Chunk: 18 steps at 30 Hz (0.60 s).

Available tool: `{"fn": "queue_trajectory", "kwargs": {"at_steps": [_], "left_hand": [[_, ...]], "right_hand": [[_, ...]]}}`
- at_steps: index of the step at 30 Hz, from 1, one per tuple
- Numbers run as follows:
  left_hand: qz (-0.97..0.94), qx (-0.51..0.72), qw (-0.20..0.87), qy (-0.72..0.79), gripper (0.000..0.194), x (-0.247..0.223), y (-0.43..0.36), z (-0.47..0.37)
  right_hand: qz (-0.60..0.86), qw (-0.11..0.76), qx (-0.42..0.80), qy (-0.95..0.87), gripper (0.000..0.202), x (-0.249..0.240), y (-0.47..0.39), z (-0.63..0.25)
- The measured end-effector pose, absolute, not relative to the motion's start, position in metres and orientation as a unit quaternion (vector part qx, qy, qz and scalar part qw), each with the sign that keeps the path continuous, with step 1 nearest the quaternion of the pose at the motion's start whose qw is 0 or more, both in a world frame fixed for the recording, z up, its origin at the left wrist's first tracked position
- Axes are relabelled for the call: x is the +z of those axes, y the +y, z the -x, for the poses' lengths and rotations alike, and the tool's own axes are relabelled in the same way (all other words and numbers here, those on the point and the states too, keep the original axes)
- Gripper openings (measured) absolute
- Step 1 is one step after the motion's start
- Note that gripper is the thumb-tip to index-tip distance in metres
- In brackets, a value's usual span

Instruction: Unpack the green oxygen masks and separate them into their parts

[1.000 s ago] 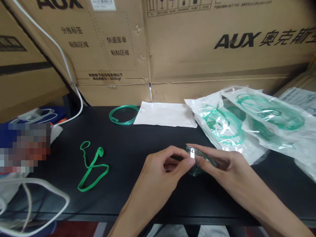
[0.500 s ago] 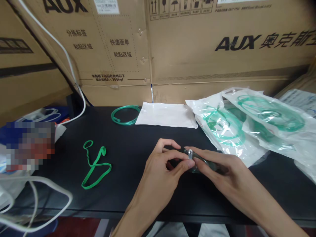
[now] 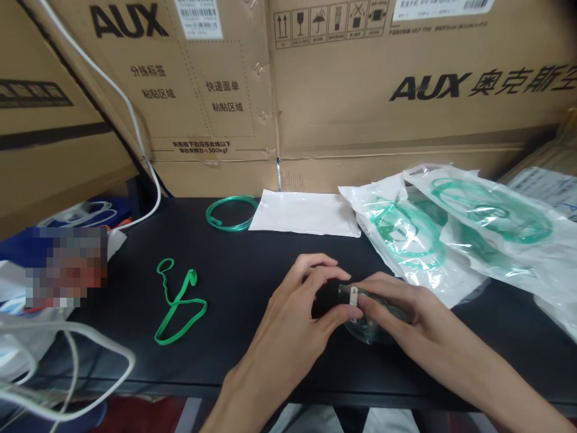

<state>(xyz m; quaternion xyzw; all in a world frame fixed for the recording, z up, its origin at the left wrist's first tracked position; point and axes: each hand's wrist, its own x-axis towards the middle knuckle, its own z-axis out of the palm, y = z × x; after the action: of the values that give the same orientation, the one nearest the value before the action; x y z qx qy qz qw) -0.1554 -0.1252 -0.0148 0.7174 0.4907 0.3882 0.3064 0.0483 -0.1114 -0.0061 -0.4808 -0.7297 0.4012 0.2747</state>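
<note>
Together, both hands [image 3: 342, 307] on clear mask [image 3: 372, 325]

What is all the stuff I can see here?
mask: one, clear green, held between both hands
metal clip: one, silver, on the mask, pinched by fingertips
strap: one, green, left on table
tube coil: one, green, back of table
flat bag: one, white, beside the coil
packed bags: at least two, clear with green tubing, right
boxes: several, brown, behind table
cable: one, white, left
table: one, black
left hand: on the mask
right hand: on the mask
</note>
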Motion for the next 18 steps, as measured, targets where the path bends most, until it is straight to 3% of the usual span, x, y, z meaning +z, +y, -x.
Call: {"fn": "queue_trajectory", "kwargs": {"at_steps": [8,18], "left_hand": [[-0.794,0.325,0.257,0.445,0.029,-0.01,-0.124,0.167],[-0.784,0.35,0.27,0.437,0.03,-0.01,-0.12,0.175]], "right_hand": [[0.486,0.311,0.484,-0.658,0.02,-0.01,-0.109,-0.051],[0.479,0.275,0.472,-0.687,0.036,-0.015,-0.111,-0.061]]}}
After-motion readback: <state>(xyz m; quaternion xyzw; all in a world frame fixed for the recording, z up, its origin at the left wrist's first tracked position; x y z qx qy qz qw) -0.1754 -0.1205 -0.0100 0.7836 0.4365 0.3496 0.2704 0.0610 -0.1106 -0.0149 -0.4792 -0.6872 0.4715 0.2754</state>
